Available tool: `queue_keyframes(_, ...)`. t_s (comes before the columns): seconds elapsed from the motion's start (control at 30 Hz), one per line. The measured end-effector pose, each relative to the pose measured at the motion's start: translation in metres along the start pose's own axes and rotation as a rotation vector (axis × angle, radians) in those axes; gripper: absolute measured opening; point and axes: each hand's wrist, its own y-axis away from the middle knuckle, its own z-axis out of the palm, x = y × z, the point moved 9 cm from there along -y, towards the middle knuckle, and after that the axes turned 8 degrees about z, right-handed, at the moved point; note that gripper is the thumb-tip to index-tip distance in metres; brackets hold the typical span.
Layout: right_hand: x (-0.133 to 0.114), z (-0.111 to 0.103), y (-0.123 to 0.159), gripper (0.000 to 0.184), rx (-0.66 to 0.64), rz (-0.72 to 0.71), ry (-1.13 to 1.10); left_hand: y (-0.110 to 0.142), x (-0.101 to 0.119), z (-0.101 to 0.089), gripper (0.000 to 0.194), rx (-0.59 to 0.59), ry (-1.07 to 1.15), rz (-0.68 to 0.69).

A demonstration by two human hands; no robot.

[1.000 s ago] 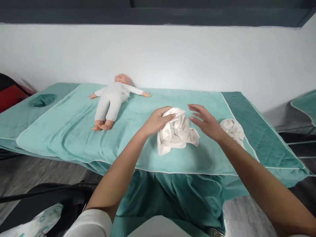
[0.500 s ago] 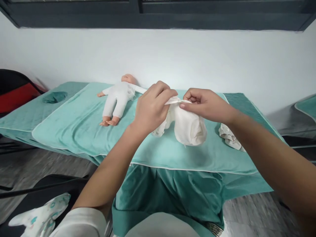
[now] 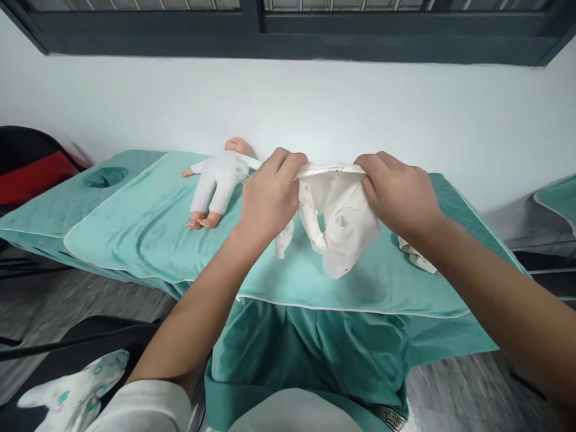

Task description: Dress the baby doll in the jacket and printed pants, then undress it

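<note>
The garment (image 3: 351, 231) is thin, matt cloth, softly creased. Plush, velvety fabric with a faint sheen forms the bed cover (image 3: 144, 228). The doll (image 3: 224, 171) has a matt cloth body and smooth, plastic-looking feet (image 3: 210, 222). The wall (image 3: 315, 108) is smooth and matt; the floor (image 3: 112, 294) shows streaky, wood-like grain.

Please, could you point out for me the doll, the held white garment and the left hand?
Doll (image 3: 220, 174), head view: on its torso.
White garment (image 3: 348, 222), head view: on its hanging cloth.
Left hand (image 3: 272, 193), head view: on its back.
</note>
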Motion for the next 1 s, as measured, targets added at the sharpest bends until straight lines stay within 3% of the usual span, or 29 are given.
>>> queue_keyframes(0.2,0.051,0.028,0.011,0.041,-0.089,0.062,-0.127,0.019,-0.047,0.004,0.023,0.027,0.135,-0.174)
queue_keyframes(0.47,0.103,0.036,0.018,0.036,-0.146,0.302,-0.161,0.027,-0.085,0.011,0.021,-0.169,0.202,-0.365)
queue_keyframes(0.53,0.110,0.045,0.010,0.033,-0.197,0.334,-0.177,0.023,-0.099,0.029,0.025,-0.297,0.197,-0.377)
queue_keyframes(0.63,0.110,0.075,-0.004,0.032,-0.300,0.332,-0.153,0.023,-0.125,0.071,0.033,-0.483,0.150,-0.395)
queue_keyframes(0.73,0.093,0.115,-0.011,0.035,-0.318,0.290,-0.041,0.038,-0.145,0.113,0.036,-0.554,-0.010,-0.536)
queue_keyframes(0.8,0.068,0.143,-0.006,0.039,-0.269,0.233,-0.013,0.050,-0.136,0.134,0.038,-0.492,-0.125,-0.538)
queue_keyframes(0.87,0.032,0.175,0.008,0.040,-0.270,0.135,-0.126,0.063,-0.104,0.157,0.036,-0.443,-0.146,-0.408)
queue_keyframes(0.93,-0.002,0.209,0.027,0.041,-0.334,0.054,-0.271,0.085,-0.068,0.187,0.034,-0.482,0.004,-0.290)
queue_keyframes(1.0,-0.017,0.238,0.042,0.041,-0.369,0.080,-0.299,0.108,-0.048,0.212,0.032,-0.553,0.108,-0.260)
